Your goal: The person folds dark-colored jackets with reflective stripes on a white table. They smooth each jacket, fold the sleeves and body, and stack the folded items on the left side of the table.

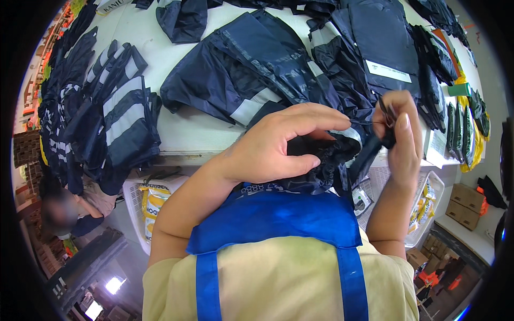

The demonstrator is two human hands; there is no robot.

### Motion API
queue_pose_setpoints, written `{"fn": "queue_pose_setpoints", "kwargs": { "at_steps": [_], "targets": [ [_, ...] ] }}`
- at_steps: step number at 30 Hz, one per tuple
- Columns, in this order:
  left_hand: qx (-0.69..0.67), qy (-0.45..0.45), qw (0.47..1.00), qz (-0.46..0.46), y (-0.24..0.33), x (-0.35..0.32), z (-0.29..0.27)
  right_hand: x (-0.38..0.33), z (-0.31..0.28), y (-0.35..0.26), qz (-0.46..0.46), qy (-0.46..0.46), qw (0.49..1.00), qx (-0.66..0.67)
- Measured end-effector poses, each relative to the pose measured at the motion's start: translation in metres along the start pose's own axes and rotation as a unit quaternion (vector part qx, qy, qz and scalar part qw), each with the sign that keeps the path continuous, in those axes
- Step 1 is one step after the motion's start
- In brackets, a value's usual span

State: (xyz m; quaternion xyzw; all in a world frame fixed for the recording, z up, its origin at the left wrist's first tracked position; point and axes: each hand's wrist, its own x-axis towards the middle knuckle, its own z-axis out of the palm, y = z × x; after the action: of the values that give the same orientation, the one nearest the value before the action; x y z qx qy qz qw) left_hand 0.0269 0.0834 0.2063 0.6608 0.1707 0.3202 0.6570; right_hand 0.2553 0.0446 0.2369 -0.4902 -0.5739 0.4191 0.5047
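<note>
head view: the wearer, in a pale yellow shirt (278, 281) and a blue apron (278, 216), is at a white table (142, 35), working on a bunched piece of dark cloth (326, 163) that sits right in front of the chest, by the table's near edge. the left hand (289, 136) is curved around the cloth from the left, thumb and fingers well apart in a wide c; i can't tell whether the hidden fingertips are gripping it. the right hand (400, 134), raised just beside the cloth, has its fingers curled and closed around a small metal tool (388, 112), something like thread snips, though it's too blurred for me to be sure.

beyond the hands, a heap of dark clothes (235, 67) with pale grey bands lies across the middle of the table. to the left is a stack of striped dark garments (126, 123), and to the right a flat dark garment (383, 40) with a white label strip. a green roll (459, 90) stands out near the table's right side. below the table edge, a white basket (133, 214) on the left holds yellow and white bags (154, 206). another person (88, 214) is at the far left, near the hanging clothes.
</note>
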Motion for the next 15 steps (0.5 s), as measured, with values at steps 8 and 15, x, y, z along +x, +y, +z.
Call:
{"fn": "queue_pose_setpoints", "kwargs": {
  "at_steps": [8, 15],
  "targets": [
    [-0.026, -0.006, 0.999, 0.018, -0.002, -0.002, 0.0, -0.006, -0.031, -0.049, -0.022, -0.037, 0.948, -0.314],
    [-0.04, -0.009, 0.999, 0.013, -0.002, -0.005, 0.001, 0.001, -0.005, -0.039, -0.024, -0.175, 0.945, -0.275]
  ]
}}
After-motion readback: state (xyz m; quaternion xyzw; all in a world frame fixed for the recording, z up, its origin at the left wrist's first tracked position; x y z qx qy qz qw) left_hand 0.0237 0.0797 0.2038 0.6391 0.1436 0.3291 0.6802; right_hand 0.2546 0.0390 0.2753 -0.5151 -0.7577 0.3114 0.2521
